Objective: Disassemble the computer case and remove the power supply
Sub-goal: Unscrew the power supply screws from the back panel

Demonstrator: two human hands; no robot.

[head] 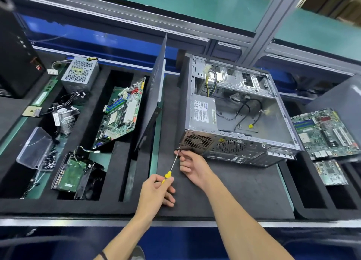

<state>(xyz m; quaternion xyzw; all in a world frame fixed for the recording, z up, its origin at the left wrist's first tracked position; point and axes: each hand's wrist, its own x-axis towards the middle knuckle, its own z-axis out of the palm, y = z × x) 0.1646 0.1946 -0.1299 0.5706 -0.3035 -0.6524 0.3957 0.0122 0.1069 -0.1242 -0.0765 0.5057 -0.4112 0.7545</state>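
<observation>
**Head view: freeing the power supply's corner screw**

Head view: I hold my left hand [156, 189] curled round the yellow screwdriver [168, 175], its tip at the near-left corner screw; my right hand [192, 165] pinches the shaft there, probably to steady it. One computer case [254, 111] lies open on its side, so the power supply [203, 113] inside, near-left, shows. I count two loose motherboards, one at left [121, 113], one at right [324, 130], and one spare supply [80, 74] far left.

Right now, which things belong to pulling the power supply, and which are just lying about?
In the job: computer case; power supply in it; screwdriver; left hand; right hand.

Lying about: loose power supply; motherboard; hard drive; clear plastic box.
</observation>
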